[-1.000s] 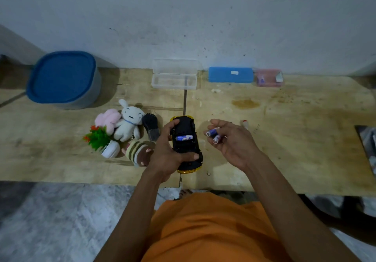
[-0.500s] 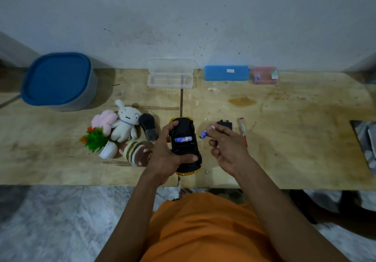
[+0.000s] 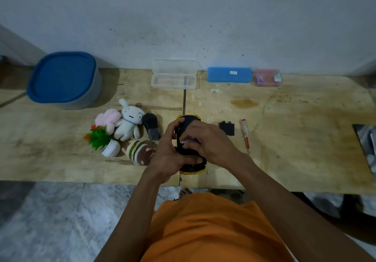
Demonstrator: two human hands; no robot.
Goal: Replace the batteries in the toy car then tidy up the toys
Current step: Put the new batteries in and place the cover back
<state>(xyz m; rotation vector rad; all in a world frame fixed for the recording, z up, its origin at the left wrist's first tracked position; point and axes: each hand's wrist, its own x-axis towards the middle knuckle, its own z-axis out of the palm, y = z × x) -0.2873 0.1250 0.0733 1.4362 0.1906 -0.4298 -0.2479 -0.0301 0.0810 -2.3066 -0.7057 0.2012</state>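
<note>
The left hand [image 3: 168,156] grips the toy car [image 3: 190,145] belly-up over the table [image 3: 305,150], fingers curled round its body, likely to keep the battery bay steady and facing up. The right hand [image 3: 205,141] reaches in from the car's right, fingertips pinching a battery [image 3: 190,139] down at the bay. Just right of that hand lie the battery cover [image 3: 226,128] and, beyond it, the screwdriver [image 3: 245,133], seemingly parked within reach for closing up. The plush toys [image 3: 128,123] sit left of the gripping hand.
</note>
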